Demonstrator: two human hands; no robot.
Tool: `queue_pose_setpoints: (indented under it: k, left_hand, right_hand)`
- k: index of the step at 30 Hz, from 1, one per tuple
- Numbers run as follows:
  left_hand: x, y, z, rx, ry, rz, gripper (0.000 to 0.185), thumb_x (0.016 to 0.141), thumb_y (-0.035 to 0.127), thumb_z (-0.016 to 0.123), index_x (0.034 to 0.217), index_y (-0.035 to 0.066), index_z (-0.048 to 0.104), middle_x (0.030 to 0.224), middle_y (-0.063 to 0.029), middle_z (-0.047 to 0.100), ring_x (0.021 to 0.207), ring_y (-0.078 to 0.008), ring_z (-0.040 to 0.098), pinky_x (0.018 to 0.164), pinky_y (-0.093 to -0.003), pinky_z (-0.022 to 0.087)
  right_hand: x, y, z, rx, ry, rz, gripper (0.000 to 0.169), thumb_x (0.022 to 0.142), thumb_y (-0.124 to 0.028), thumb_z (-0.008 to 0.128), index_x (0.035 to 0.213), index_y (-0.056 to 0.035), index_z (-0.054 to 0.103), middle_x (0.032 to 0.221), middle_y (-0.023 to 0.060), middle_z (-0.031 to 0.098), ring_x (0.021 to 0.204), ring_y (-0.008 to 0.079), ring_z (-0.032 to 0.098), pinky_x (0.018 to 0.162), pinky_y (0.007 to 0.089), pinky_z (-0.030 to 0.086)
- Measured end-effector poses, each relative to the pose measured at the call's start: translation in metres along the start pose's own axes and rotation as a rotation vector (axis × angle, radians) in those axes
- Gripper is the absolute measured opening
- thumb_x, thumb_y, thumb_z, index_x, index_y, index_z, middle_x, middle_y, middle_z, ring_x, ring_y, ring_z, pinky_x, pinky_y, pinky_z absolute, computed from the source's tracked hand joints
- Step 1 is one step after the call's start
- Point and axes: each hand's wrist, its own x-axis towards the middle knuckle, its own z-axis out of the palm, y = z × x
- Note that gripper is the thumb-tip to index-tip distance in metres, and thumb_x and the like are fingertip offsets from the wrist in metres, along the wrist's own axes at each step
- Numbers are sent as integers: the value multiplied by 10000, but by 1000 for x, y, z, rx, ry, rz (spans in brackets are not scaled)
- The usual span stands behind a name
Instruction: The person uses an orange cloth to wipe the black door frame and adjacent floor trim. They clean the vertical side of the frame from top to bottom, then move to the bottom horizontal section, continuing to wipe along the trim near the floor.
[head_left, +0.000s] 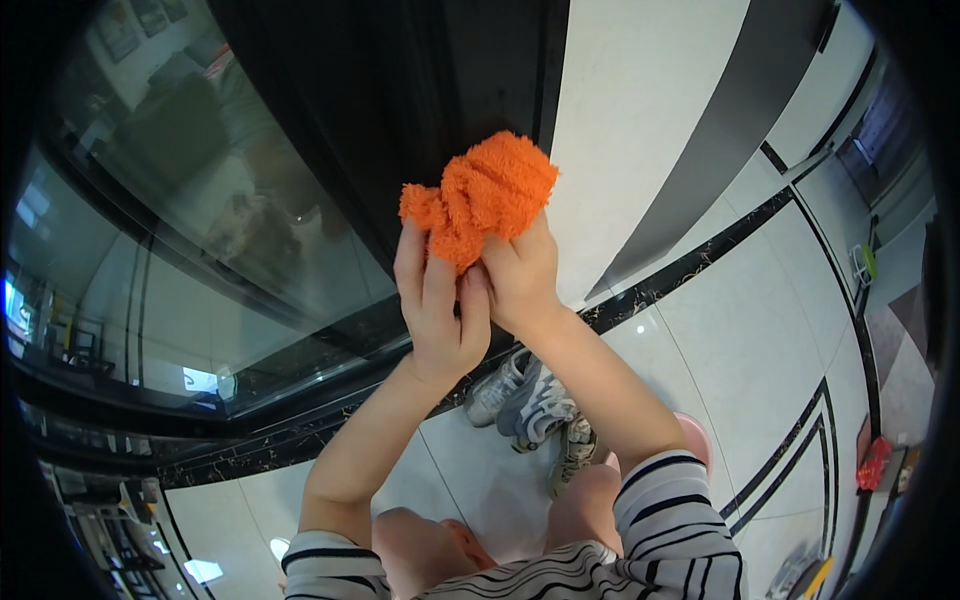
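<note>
A bunched orange fluffy cloth is between both my hands, in front of the dark frame of a glass door. My left hand grips its lower left end, fingers pointing up and partly over the cloth. My right hand is closed around the lower right part, its fingertips hidden by the cloth and the hand itself. The two hands touch or nearly touch below the cloth. Left of them, the glass pane shows reflections. A white panel stands just right of the dark frame.
Several shoes stand on the tiled floor below my hands, close to the black marbled floor strip. A pink rounded object is partly hidden by my right arm. A red item lies at the far right.
</note>
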Motion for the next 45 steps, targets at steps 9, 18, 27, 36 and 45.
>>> queue_pose_setpoints:
  k: [9, 18, 27, 36, 45]
  left_hand:
    - [-46, -8, 4, 174, -151, -51, 361, 765, -19, 651, 1125, 14, 641, 1246, -153, 470, 1101, -343, 438, 913, -398, 393]
    - [-134, 9, 2, -71, -520, -465, 585, 899, -21, 482, 1452, -86, 303, 1522, -296, 231, 1439, -428, 206, 1160, -448, 209]
    - [-97, 25, -6, -391, -479, -579, 693, 907, -6, 398, 1533, -45, 105, 1601, -193, 104, 1484, -319, 149, 1184, -410, 156]
    - [2, 54, -15, -182, -406, -303, 796, 859, -24, 472, 1532, -23, 48, 1535, -176, 144, 1421, -286, 241, 1156, -405, 225]
    - [-75, 26, 0, -339, -477, -469, 710, 909, -21, 425, 1531, -39, 83, 1544, -186, 240, 1403, -277, 305, 1157, -390, 226]
  right_hand:
    - [-65, 18, 9, -44, 11, 120, 311, 741, -56, 687, 1051, -48, 680, 1151, 152, 658, 1006, 382, 639, 818, 401, 544]
    - [-177, 23, 20, 52, -198, 453, 335, 784, -94, 645, 1108, -10, 641, 1182, 193, 616, 1081, 417, 586, 858, 434, 515]
    - [-146, 4, 24, 61, -93, 368, 431, 738, 9, 610, 1168, 32, 587, 1283, 236, 525, 1146, 442, 533, 879, 434, 505]
    - [-12, -19, 2, 44, 122, 150, 431, 712, -4, 614, 1143, 9, 598, 1101, 168, 584, 979, 393, 576, 733, 417, 518]
    - [-118, 13, 33, -30, -37, 332, 477, 872, -181, 632, 1315, -52, 509, 1265, 172, 549, 1145, 410, 532, 956, 448, 453]
